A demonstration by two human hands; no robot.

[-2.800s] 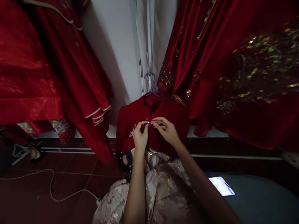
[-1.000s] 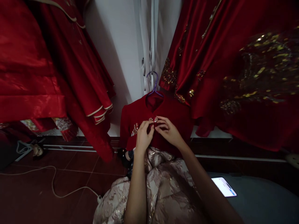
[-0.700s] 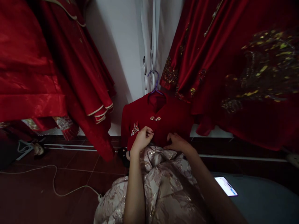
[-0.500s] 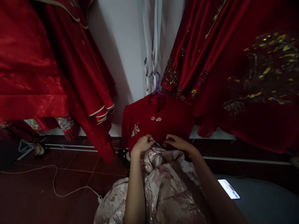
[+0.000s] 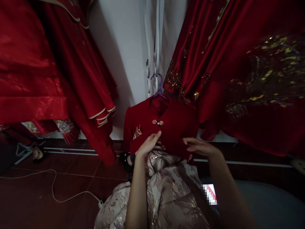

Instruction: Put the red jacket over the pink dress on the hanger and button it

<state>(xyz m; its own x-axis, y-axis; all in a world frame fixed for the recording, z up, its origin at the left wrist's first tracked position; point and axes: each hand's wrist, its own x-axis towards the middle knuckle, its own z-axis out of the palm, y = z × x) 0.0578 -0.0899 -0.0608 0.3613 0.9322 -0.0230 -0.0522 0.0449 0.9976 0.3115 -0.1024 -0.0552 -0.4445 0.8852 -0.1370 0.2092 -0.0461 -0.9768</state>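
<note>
A red jacket (image 5: 176,124) hangs in front of me on a purple hanger (image 5: 160,83), with a beaded clasp at its neck and a jewelled ornament on its chest. My left hand (image 5: 149,143) is closed on the jacket's front near its lower edge, thumb on top and the other fingers partly hidden. At the jacket's lower right front, my right hand (image 5: 201,148) has its fingers stretched out and apart against the cloth. Under both hands, a pale pink brocade skirt (image 5: 171,187) with metallic threads spreads over my lap.
Red garments (image 5: 47,79) hang at the left, and more with gold sequins (image 5: 269,76) at the right. A white cable (image 5: 56,187) crosses the tiled floor. A lit phone (image 5: 211,192) lies on a grey surface (image 5: 267,203) at the lower right.
My right hand has moved right, away from the jacket's middle, and its fingers have spread. The left hand has shifted slightly up, thumb raised. The jacket front now lies opened wider.
</note>
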